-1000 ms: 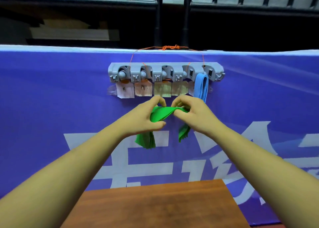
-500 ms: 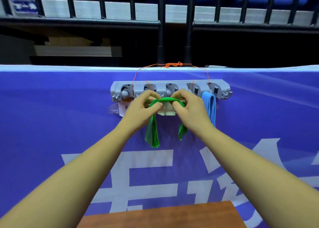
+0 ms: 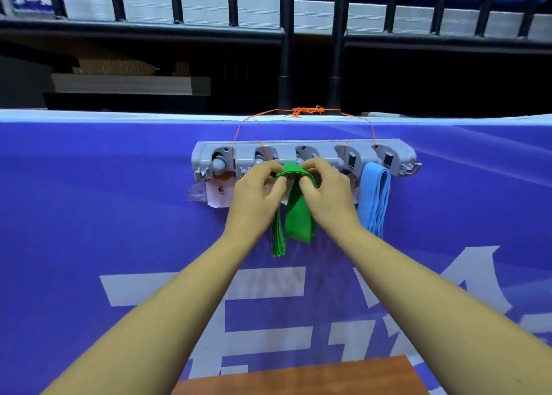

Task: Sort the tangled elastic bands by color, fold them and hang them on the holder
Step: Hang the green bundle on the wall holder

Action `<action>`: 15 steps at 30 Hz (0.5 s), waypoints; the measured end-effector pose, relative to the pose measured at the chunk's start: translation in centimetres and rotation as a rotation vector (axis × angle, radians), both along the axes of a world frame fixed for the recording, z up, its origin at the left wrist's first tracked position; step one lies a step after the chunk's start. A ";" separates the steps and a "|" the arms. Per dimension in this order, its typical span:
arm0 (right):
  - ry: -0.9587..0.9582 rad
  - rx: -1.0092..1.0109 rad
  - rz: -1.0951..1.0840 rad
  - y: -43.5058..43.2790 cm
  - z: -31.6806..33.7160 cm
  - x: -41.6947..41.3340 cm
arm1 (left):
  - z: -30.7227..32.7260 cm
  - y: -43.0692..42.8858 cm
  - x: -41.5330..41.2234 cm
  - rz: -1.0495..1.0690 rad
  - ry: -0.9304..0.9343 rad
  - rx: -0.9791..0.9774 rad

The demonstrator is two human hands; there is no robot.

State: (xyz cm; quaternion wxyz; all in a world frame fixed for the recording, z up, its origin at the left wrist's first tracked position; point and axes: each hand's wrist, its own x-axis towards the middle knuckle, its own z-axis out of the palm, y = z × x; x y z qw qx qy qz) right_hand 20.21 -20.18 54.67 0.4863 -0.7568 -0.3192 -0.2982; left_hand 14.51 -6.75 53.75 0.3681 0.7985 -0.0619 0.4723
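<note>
Since half a second ago my hands have drawn together, and the green band (image 3: 298,212) hangs narrower. Left hand (image 3: 257,191) and right hand (image 3: 328,194) pinch its fold, fingers clamped on it, at the middle of the holder (image 3: 301,151), centre frame. This is the hanging step, I judge; next the fold needs seating there. I count one green band, one blue band (image 3: 373,197) already hung, and five holder slots.

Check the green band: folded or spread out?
Folded: the green band drapes doubled between left hand and right hand, layered ends hanging below the holder.
</note>
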 end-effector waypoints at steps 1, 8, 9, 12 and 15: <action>-0.009 0.026 0.005 0.0 0.1 0.0 | 0.1 0.1 0.0 0.032 -0.039 0.049; -0.029 -0.009 -0.009 0.1 0.2 0.2 | 0.1 -0.1 0.4 0.112 -0.066 0.141; -0.022 -0.038 -0.012 0.0 0.1 0.2 | -0.1 0.1 0.4 0.096 -0.053 0.154; 0.044 -0.048 0.038 -0.3 -0.3 0.1 | -0.6 0.6 0.3 0.033 -0.045 0.186; 0.087 -0.022 0.110 -0.6 -0.5 -0.1 | -0.6 0.7 0.2 -0.084 -0.037 0.081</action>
